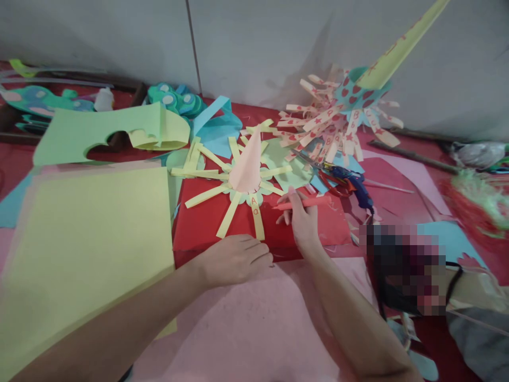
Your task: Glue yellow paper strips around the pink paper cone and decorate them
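A pink paper cone (247,168) stands on a green scalloped base with yellow paper strips (230,216) spread around it, on a red box (199,225). The strip nearest me bears "A a" in red. My right hand (302,220) holds a red marker (304,203), its tip pointing left, to the right of that strip. My left hand (236,260) rests with fingers curled at the box's front edge, just below the strips; whether anything is under its fingers is hidden.
Yellow sheets (99,239) lie at left. A decorated paper piece with a tall yellow cone (397,53) stands at the back right. Scissors (334,178) and a blue glue gun (356,185) lie before it. A blurred person (477,334) is at lower right.
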A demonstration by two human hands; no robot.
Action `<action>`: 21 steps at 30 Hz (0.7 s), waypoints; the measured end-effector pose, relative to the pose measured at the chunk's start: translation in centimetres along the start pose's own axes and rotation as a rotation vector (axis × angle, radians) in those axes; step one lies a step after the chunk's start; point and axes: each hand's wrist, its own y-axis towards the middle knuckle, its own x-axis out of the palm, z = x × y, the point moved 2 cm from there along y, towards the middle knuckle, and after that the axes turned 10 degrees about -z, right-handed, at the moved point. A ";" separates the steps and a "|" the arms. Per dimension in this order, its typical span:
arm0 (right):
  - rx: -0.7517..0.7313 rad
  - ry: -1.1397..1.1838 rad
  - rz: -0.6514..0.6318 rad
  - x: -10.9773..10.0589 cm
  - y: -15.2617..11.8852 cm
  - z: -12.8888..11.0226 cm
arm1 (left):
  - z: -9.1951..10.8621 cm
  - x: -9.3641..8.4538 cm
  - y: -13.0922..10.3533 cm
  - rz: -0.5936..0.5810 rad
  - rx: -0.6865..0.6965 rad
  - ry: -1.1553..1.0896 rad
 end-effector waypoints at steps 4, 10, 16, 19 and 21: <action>-0.054 -0.024 0.068 -1.0 0.6 -0.3 | 0.1 0.1 0.2 -0.012 0.023 -0.011; -0.129 -0.109 0.156 -2.7 1.1 -0.7 | -1.0 -0.5 0.2 0.169 -0.139 0.099; -0.146 -0.142 0.161 -2.8 1.1 -0.3 | -2.9 -0.1 -0.6 0.092 -0.637 0.276; -0.168 -0.122 0.151 -2.7 1.1 -0.3 | -3.1 0.0 -0.8 0.031 -0.729 0.255; -0.163 -0.111 0.135 -2.6 1.1 -0.5 | -3.0 0.1 -0.8 -0.012 -0.757 0.239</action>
